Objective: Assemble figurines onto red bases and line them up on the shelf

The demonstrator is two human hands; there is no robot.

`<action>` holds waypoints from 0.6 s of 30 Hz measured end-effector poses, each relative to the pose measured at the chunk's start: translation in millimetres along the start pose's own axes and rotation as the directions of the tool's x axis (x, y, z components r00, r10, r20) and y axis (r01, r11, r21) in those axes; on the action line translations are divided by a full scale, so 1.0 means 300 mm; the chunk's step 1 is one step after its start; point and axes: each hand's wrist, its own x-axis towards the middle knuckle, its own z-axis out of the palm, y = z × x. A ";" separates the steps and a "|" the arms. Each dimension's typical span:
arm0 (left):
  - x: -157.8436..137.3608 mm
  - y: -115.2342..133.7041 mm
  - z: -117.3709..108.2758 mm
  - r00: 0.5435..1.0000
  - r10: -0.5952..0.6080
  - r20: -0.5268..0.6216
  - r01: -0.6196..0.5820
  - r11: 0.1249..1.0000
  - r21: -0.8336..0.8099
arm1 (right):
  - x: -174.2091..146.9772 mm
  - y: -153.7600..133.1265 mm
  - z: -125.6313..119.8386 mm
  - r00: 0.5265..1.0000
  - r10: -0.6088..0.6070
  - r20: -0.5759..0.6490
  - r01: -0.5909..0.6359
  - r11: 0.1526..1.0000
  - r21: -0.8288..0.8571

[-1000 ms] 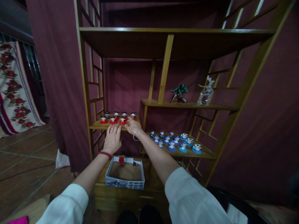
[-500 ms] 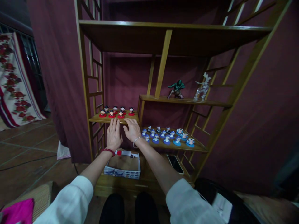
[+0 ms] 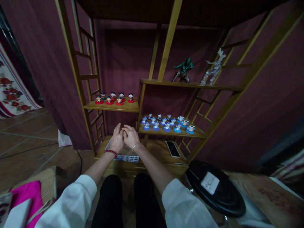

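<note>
My left hand (image 3: 117,139) and my right hand (image 3: 131,137) are held close together over the shallow cardboard box (image 3: 127,158), seeming to touch at the thumbs. On the left, my fingers are stretched forward. Those of my right hand bend toward the left hand, and I see no object in them. Both hands cover most of the box's inside. Above them, small red-based figurines (image 3: 109,101) stand in two rows on the left shelf (image 3: 114,108). Blue- and purple-based figurines (image 3: 167,127) fill rows on the lower right shelf (image 3: 166,133).
A phone (image 3: 172,148) lies on the bottom board right of the box. A green figure (image 3: 184,70) and a clear statuette (image 3: 213,70) stand on the higher right shelf. To my right is a black round seat (image 3: 216,190); a pink cloth (image 3: 29,196) lies at my left.
Both hands have drawn back and down from the left shelf's front edge to above the box, coming closer together. My view has tilted downward. The red-based figurines keep their places.
</note>
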 end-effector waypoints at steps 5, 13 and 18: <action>-0.079 0.010 0.072 0.894 -0.205 0.399 0.194 0.979 0.066 | -0.080 0.074 0.094 0.965 0.161 0.205 -0.159 0.987 -0.026; -0.180 -0.007 0.172 0.755 -0.258 0.603 0.246 0.964 0.105 | -0.181 0.175 0.204 0.901 0.274 0.336 -0.277 0.960 -0.039; -0.194 -0.019 0.220 0.703 -0.253 0.665 0.255 0.962 0.097 | -0.213 0.219 0.255 0.877 0.332 0.348 -0.344 0.939 -0.027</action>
